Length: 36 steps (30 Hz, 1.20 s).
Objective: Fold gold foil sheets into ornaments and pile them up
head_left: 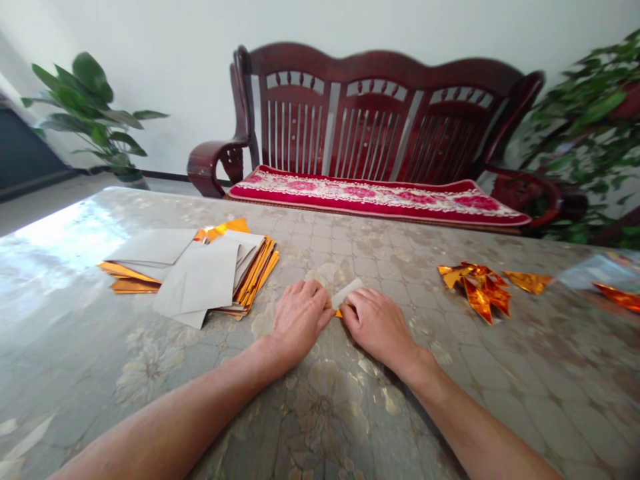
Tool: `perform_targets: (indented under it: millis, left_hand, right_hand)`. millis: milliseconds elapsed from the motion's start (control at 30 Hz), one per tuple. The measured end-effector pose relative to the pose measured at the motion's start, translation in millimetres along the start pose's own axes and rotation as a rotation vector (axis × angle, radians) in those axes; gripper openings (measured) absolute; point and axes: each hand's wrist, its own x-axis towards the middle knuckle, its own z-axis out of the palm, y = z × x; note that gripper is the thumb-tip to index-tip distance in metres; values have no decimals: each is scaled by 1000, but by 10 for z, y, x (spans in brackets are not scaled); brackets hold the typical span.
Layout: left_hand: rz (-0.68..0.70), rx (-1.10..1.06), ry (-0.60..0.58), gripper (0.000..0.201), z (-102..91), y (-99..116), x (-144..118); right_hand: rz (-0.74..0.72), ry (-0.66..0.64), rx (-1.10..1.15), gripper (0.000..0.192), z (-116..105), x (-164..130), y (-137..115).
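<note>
Both hands meet over one small sheet of foil paper (349,288), pale on one side, with a sliver of orange-gold showing between them. My left hand (301,313) has its fingers curled, its thumb and fingertips pinching the sheet's left side. From the other side my right hand (379,325) closes on the same sheet, knuckles up. Most of the sheet is hidden under the fingers, so its folds cannot be made out. To the left lies a loose stack of foil paper sheets (207,270), mostly pale side up with gold edges. Folded gold foil pieces (477,287) lie in a heap on the right.
A patterned, glossy cover spreads over the table (320,407). Clear plastic (595,270) lies at the right edge beside more gold pieces. Beyond the table stand a dark red wooden bench (375,120) with a floral cushion (375,193) and leafy plants (95,107) at both sides.
</note>
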Motion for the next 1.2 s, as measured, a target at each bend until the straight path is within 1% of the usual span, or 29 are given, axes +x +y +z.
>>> perform_targets:
  millis: [133,233,300,400,533,667,767,933,1200]
  left_hand:
    - [47,-21,19,11,8,5,-9]
    - [105,-3,18,15,21,0,-11]
    - [143,16,7,18,36,-8,-13]
    - [176,46,9,18,56,-14,-18]
    - [164,50,2,18,52,-8,-17]
    - [147,26,-8,18,31,-4,-10]
    - [130,18,-4,16,22,-3,-11]
    - [113,33,4,9,-1,9,-22]
    - [134,36,4,17,-12,21,-41]
  right_hand:
    - [7,0,29,22,-11,-3,8]
    - [16,-3,78,25,-16,-14,24]
    - [31,-9,133,26,-18,-21,56]
    - [48,-27,219,26,-31,-34,148]
    - [12,-53,256,22,-74,-60,291]
    - [-74,-6,208,18,-101,-87,347]
    - [-112,23,189,21,-88,-95,343]
    - [-112,24,163,23,-67,-94,310]
    - [-68,18,121,23,-73,-86,222]
